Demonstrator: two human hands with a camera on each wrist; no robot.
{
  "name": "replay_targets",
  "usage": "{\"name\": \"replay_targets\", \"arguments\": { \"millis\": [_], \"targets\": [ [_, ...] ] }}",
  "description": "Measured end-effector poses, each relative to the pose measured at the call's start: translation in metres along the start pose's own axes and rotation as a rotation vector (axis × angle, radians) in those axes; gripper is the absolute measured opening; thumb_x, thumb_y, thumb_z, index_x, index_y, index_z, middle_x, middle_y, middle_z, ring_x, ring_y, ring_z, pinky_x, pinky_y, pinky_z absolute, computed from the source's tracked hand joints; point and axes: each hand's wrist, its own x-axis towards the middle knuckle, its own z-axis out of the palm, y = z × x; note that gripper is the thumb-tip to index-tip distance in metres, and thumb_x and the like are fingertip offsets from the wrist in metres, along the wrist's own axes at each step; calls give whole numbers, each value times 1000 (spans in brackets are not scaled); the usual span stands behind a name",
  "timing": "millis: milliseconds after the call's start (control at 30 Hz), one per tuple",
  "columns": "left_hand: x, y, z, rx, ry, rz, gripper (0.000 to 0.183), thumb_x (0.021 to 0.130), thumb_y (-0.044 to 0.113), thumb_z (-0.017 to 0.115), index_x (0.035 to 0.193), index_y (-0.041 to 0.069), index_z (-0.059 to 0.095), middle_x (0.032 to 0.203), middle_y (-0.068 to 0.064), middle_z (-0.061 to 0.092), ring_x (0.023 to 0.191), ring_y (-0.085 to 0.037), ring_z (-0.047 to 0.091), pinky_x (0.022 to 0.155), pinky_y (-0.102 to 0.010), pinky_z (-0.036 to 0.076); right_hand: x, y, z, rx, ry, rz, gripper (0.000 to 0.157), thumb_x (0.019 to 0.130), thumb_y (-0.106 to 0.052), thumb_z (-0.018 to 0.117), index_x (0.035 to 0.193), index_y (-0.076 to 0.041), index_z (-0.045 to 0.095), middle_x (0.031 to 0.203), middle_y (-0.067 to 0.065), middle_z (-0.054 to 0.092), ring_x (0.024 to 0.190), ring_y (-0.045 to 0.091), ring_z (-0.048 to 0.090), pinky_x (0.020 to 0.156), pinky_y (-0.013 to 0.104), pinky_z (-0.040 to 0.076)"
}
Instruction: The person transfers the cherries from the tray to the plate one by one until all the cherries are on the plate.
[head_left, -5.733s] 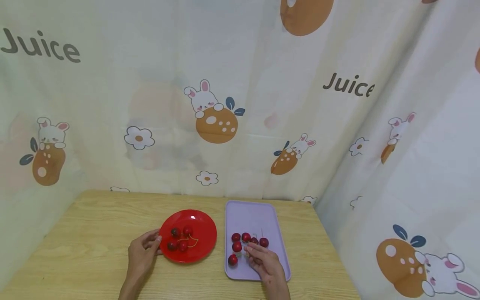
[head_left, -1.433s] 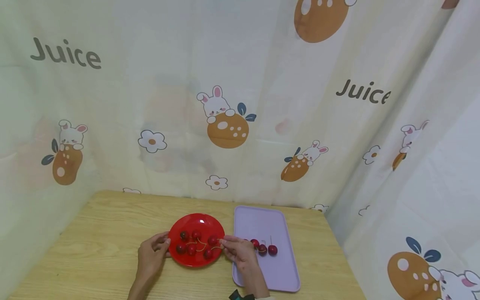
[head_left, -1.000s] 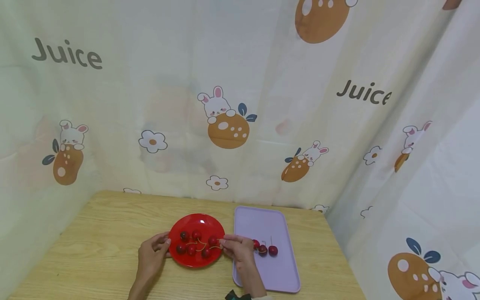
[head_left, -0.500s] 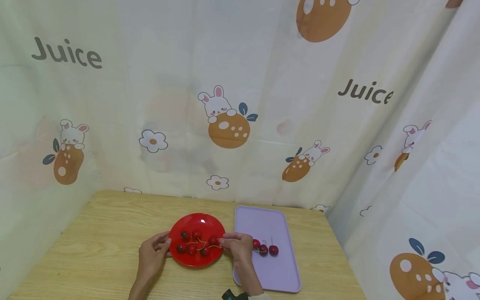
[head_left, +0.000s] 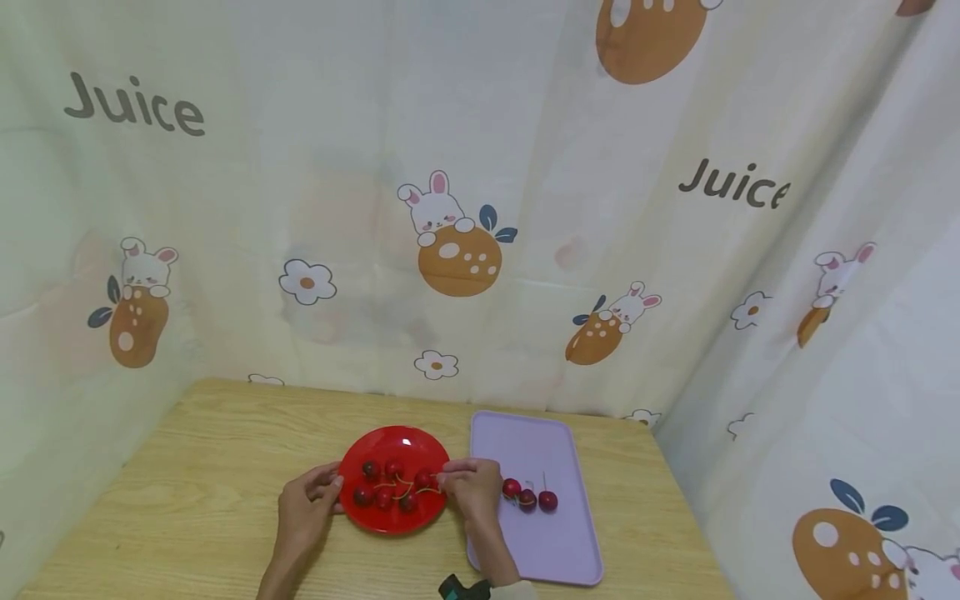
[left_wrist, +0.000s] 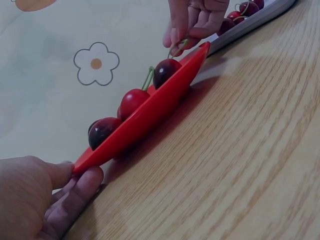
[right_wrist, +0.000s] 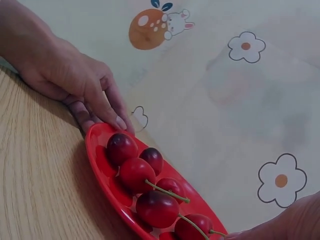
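A red plate (head_left: 390,523) on the table holds several dark red cherries (head_left: 384,497) with green stems. My left hand (head_left: 305,506) grips its left rim, thumb on top and fingers underneath, as the left wrist view shows. At the plate's right side my right hand (head_left: 474,492) pinches the stems of the cherries nearest it; one such cherry (left_wrist: 166,73) rests on the plate. In the right wrist view only part of the right hand (right_wrist: 287,222) shows at the lower right corner, by a stem end.
A lilac tray (head_left: 540,550) lies just right of the plate, partly behind my right hand and forearm. Three cherries (head_left: 527,500) are visible on it. The wooden table (head_left: 202,467) meets a printed curtain (head_left: 360,208) at the back and sides.
Several seconds ago my right hand was over the tray; it moved left to the plate, where more cherries now lie. In the last second the near cherry has slid slightly left.
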Motion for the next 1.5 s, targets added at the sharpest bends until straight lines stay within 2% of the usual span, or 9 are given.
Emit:
{"name": "replay_targets", "arguments": {
  "millis": [100, 333, 600, 767, 1000, 1200, 1333, 1500],
  "targets": [
    [0, -1, 0, 0, -1, 1, 34, 105, -2, 68, 139, -7, 69, 121, -30, 74, 80, -5, 75, 67, -30, 72, 0, 1, 3, -46, 14, -21, 17, 77, 16, 78, 94, 12, 78, 75, 17, 80, 64, 9, 73, 54, 14, 57],
    [1, -1, -1, 13, 2, 12, 34, 105, -2, 69, 138, -7, 70, 120, -29, 75, 78, -6, 75, 66, -29, 72, -1, 1, 10, -116, 18, -72, 18, 76, 20, 77, 90, 9, 79, 79, 23, 80, 73, 27, 81, 55, 18, 61],
    [0, -1, -2, 0, -10, 24, 34, 105, -2, 69, 139, -8, 69, 122, -31, 74, 77, -5, 74, 66, -29, 72, 1, 1, 16, -202, 7, -154, 14, 78, 17, 78, 87, 7, 80, 76, 20, 80, 71, 25, 81, 57, 20, 64],
    [-1, 0, -2, 3, -11, 13, 34, 105, -1, 69, 139, -7, 69, 123, -30, 74, 76, -7, 74, 67, -29, 72, 3, 5, 18, -223, 9, -154, 13, 79, 17, 80, 86, 6, 80, 75, 17, 80, 71, 23, 81, 61, 25, 68],
    [0, -1, -2, -8, -7, 24, 34, 105, -2, 68, 138, -8, 69, 120, -31, 74, 74, -7, 75, 66, -28, 72, 4, 4, 19, -277, 7, -159, 15, 78, 15, 82, 86, 2, 81, 75, 12, 80, 70, 17, 79, 60, 21, 65],
    [-1, 0, 0, -2, -16, 18, 34, 106, 0, 68, 139, -8, 68, 122, -31, 74, 74, -7, 75, 66, -28, 72, 1, 1, 13, -271, 3, -164, 17, 77, 17, 81, 87, 4, 81, 74, 13, 80, 71, 19, 79, 60, 22, 66],
    [-1, 1, 0, 3, -16, -2, 35, 106, 1, 68, 140, -6, 68, 123, -30, 74, 77, -7, 76, 68, -29, 72, -3, -3, 9, -262, 7, -168, 15, 77, 15, 82, 88, 5, 81, 75, 14, 80, 71, 20, 79, 59, 19, 63],
    [-1, -2, -1, 6, -4, 8, 34, 106, -2, 67, 140, -6, 68, 121, -30, 74, 78, -5, 75, 69, -30, 73, -7, -7, 5, -255, 13, -174, 14, 77, 12, 84, 89, 5, 81, 77, 16, 81, 70, 20, 79, 58, 17, 60]
  ]
}}
